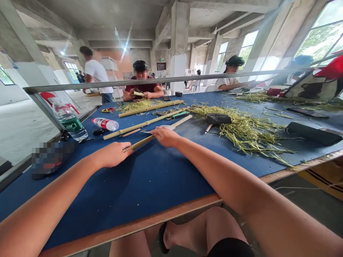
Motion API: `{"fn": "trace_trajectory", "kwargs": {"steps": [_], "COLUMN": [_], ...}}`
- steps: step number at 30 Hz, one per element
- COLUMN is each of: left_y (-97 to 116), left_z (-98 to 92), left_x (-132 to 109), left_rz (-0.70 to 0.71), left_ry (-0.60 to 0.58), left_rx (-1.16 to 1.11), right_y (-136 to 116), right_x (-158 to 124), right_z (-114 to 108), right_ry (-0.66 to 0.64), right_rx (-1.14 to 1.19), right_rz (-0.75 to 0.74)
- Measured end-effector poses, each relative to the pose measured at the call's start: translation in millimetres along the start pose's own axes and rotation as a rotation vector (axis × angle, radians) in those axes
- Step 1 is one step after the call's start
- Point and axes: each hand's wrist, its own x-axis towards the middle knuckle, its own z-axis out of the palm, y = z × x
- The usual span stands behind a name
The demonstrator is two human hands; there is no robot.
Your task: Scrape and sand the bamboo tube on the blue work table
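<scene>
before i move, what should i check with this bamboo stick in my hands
1. Left hand on the bamboo stick: ok, fingertips at its near end.
2. Right hand on the stick: ok, fingers resting over it further along.
3. Pale flat piece beneath the right hand: cannot tell whether it is a blade or a shaving.
4. Plastic bottle away from the hands: ok, lying on its side beyond the left hand, not touching it.
5. Co-worker's hands away from your stick: ok, across the table, holding their own piece.
</scene>
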Motion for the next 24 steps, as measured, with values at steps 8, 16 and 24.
{"fn": "trace_trajectory", "kwargs": {"steps": [8, 16, 24], "left_y": [-24, -16, -20], "left_z": [-8.9, 0.4, 1.5], "left_x": [0, 8, 8], "left_rz": [-0.059, -0.003, -0.008], "left_ry": [-0.151, 0.046, 0.042], "left_rx": [-0.093, 0.016, -0.006], "right_y": [40, -38, 50], "right_x": [-6, 6, -7], "right_z": [-12, 10, -19], "right_ry": [0.046, 0.050, 0.053], "right_rx": [-0.123, 0.130, -0.085], "right_rz": [0.333, -0.067, 0.438]}}
